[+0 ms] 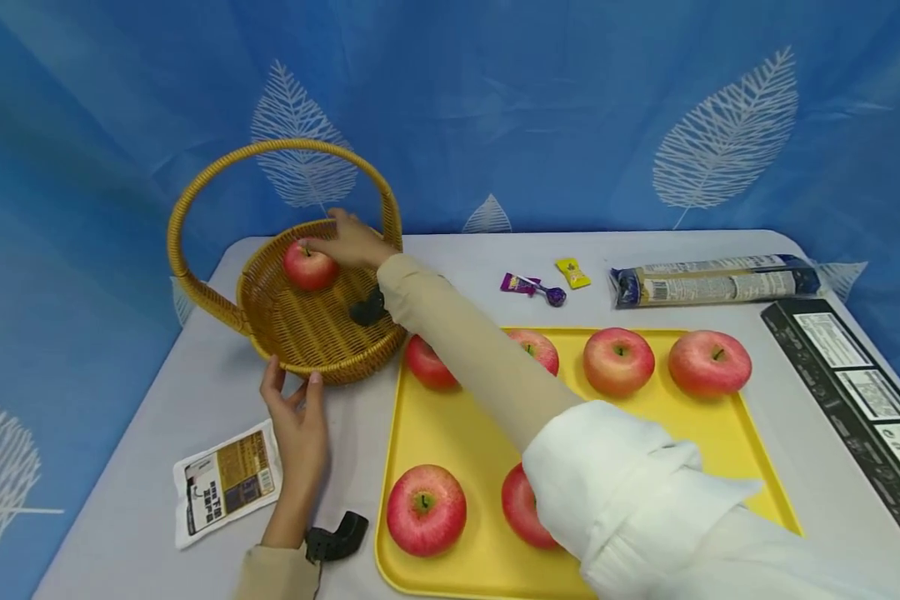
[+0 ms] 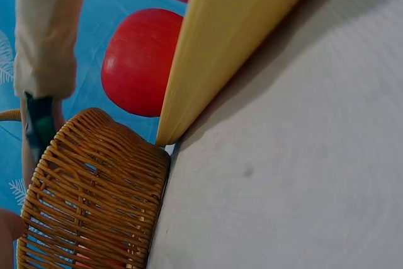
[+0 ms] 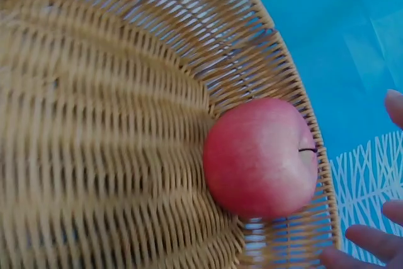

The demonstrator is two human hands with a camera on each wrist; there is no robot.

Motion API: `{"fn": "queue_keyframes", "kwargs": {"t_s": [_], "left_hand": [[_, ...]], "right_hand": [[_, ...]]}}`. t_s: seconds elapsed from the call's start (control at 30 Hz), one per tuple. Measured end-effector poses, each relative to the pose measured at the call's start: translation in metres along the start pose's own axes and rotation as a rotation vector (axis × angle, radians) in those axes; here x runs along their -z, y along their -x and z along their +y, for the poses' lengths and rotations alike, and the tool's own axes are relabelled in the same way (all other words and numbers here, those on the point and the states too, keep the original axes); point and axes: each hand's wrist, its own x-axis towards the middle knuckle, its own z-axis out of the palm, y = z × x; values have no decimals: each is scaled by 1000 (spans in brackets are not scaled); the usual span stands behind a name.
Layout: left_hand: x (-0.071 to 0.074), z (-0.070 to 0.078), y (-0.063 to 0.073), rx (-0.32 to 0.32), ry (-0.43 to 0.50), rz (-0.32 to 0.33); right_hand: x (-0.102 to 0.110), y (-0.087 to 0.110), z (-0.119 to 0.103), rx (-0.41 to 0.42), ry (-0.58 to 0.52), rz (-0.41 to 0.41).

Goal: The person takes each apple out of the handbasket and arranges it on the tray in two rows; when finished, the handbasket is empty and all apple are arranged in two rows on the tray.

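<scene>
A round wicker basket (image 1: 322, 364) with a tall arched handle stands at the back left, tilted toward the camera. Inside it, against the far left wall, lies a red apple (image 3: 261, 159). My right hand (image 1: 352, 242) reaches over the basket beside that apple. Its fingers (image 3: 371, 244) are spread and apart from the apple in the right wrist view. At the basket's front, my left hand (image 1: 300, 421) touches the outer side near the rim with spread fingertips. Only a fingertip (image 2: 9, 228) of that hand shows in the left wrist view.
A yellow tray (image 1: 472, 433) holding several apples (image 1: 427, 510) lies right of the basket, partly hidden by my right arm. A white packet (image 1: 228, 483) is left of my left hand. Small sweets (image 1: 572, 272), a long noodle-like pack (image 1: 712, 280) and a black box (image 1: 847, 408) lie behind and right.
</scene>
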Motion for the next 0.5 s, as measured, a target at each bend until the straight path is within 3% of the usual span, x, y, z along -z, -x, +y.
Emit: {"fn": "queue_keyframes", "kwargs": {"t_s": [0.13,0.3,0.43,0.5], "left_hand": [[-3,-2,3,2,5,-5],[-5,-2,3,-7,19,-7],[-3,-2,2,-8,11,5],[-1,-2,1,-3,4,16]], "right_hand": [[-8,-5,3,-20,-104,-45],[-22,-8,11,-10,-129,-118],[-39,-11,8,67,-129,-204],[-49,-10,1,127,-62,-251]]}}
